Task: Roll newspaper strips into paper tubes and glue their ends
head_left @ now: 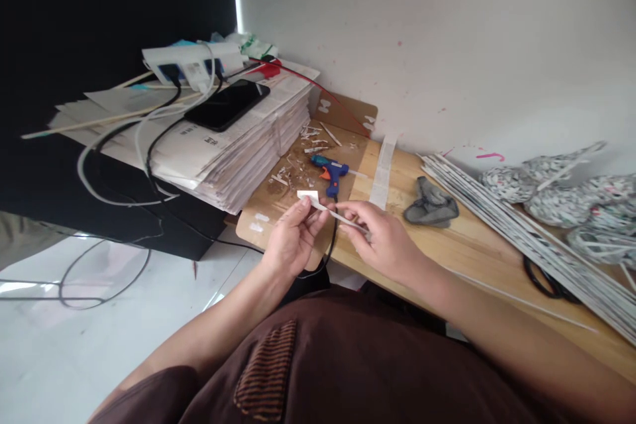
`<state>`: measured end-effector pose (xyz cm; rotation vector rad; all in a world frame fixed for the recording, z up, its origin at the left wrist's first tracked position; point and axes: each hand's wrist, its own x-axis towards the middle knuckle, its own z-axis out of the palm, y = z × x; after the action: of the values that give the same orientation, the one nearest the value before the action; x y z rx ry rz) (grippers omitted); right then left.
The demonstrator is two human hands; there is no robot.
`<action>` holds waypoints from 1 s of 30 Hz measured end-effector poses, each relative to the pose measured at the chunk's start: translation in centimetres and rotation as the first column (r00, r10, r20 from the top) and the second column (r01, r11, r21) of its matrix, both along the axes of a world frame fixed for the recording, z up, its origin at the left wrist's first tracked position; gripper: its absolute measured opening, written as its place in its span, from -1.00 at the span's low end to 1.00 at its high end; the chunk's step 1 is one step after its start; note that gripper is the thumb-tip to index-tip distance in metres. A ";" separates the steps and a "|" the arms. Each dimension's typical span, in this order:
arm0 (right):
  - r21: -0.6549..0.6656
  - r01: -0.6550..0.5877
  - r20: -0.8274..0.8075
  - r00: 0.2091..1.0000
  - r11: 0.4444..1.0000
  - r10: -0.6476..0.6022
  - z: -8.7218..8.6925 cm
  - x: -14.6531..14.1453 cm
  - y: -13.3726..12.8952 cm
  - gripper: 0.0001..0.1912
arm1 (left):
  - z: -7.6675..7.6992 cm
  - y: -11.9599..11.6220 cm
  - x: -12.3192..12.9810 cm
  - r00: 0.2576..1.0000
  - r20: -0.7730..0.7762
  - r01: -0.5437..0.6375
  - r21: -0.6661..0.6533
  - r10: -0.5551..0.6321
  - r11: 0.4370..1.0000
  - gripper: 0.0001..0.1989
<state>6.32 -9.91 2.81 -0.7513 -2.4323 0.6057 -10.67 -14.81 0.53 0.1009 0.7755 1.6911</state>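
Observation:
In front of my body, my left hand (294, 235) pinches the flat white end of a thin rolled paper stick (342, 217) between thumb and fingers. My right hand (380, 235) grips the same stick farther along, and its other end disappears into the palm. Just beyond the hands lies a blue glue gun (336, 175) with an orange trigger and a teal nozzle. Its black cord runs down past my fingers. Scraps of paper and dried bits (313, 142) are scattered on the brown board (252, 220) beneath it.
On the left, a tall paper stack (253, 172) carries a black phone (227, 105) and a white power strip (193, 63) with looping cables. A grey cloth (431, 202), a bundle of paper sticks (527, 235), black-handled scissors (546, 281) and woven paper pieces (561, 199) lie rightward.

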 end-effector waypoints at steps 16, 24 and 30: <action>0.036 -0.074 -0.073 0.994 0.997 0.076 -0.4 -3.2 0.0 -0.55 | -1.3 -0.7 -0.6 0.998 -0.066 -0.001 0.090 0.007 0.996 -0.89; -0.100 -0.054 -0.111 0.993 0.994 0.043 0.6 -4.0 -0.3 -0.64 | -1.9 -1.2 -1.9 0.994 -0.105 0.046 0.085 -0.037 0.995 -0.81; -0.188 0.004 -0.088 0.996 0.982 -0.021 1.1 -4.5 -0.9 -0.74 | -2.2 -1.8 -2.9 0.987 -0.133 0.102 0.095 -0.089 0.990 -0.82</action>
<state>1.80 -10.77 3.95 -0.7958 -2.3085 0.8549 -13.59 -16.57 -1.62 0.3156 0.7678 1.6445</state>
